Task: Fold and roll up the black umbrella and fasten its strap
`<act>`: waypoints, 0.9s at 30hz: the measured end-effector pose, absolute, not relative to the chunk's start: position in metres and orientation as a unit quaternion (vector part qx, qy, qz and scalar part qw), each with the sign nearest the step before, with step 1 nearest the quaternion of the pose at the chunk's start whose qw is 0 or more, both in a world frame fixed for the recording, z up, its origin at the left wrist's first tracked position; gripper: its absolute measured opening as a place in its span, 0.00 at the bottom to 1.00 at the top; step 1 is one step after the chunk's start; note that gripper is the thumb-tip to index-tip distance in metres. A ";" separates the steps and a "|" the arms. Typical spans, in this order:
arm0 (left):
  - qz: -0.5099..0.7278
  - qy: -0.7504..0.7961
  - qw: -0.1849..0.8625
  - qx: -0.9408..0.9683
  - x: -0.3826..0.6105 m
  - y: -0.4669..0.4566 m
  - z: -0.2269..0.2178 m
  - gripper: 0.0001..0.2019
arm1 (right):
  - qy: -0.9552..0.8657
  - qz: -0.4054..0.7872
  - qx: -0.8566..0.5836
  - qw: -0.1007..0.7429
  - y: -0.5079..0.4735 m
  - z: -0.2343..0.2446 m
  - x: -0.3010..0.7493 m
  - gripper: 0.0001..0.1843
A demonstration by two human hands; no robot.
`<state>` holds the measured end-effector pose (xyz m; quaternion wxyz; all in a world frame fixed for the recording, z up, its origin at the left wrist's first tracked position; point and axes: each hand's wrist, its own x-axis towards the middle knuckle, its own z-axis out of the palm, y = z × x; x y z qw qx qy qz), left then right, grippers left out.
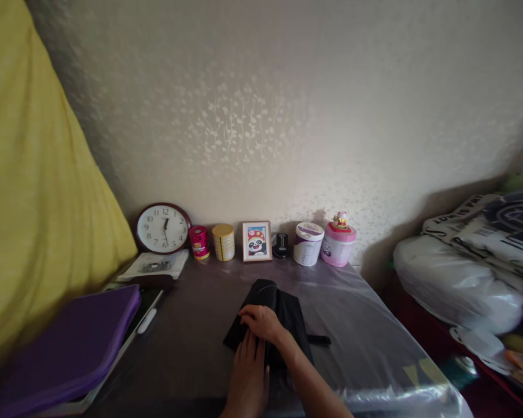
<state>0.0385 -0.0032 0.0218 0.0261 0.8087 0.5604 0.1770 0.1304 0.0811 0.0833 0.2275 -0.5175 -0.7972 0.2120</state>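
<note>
A black folding umbrella (294,316) lies loosely gathered on the table, its fabric spread in pleats, with a narrow strap (319,339) sticking out to the right. My left hand (248,360) rests flat on its near left part, fingers stretched out and pointing away from me. Reaching across from the right, my right hand (261,322) sits just beyond the left fingertips, its fingers curled over a fold of the black fabric. The umbrella's handle is not visible; the hands and forearms cover part of the cloth.
Along the wall stand a clock (163,228), a pink tin (199,242), a yellow can (224,242), a panda picture frame (257,241), a small black device (281,246) and two tubs (308,245). A purple folder (74,342) lies left; bagged items (453,284) are piled right.
</note>
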 end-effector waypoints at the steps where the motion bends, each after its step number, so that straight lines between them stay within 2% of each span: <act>1: 0.180 0.560 0.033 0.808 0.038 -0.003 0.021 0.27 | -0.807 0.199 -0.505 0.233 0.078 0.082 0.132 0.14; 5: 0.188 0.557 0.063 0.806 0.036 -0.004 0.024 0.25 | -0.846 0.153 -0.445 0.253 0.070 0.078 0.139 0.13; 10: 0.133 0.584 0.102 0.794 0.038 -0.002 0.029 0.29 | -0.879 0.107 -0.411 0.216 0.088 0.078 0.150 0.12; 14: 0.063 0.611 0.130 0.778 0.044 0.000 0.040 0.35 | -0.877 0.085 -0.434 0.187 0.117 0.072 0.156 0.12; 20: -0.015 0.630 0.168 0.758 0.048 0.004 0.056 0.37 | -0.857 0.059 -0.492 0.142 0.154 0.068 0.162 0.13; 27: 0.016 0.605 0.159 0.780 0.044 0.004 0.044 0.36 | -0.768 0.067 -0.608 0.190 0.179 0.069 0.180 0.17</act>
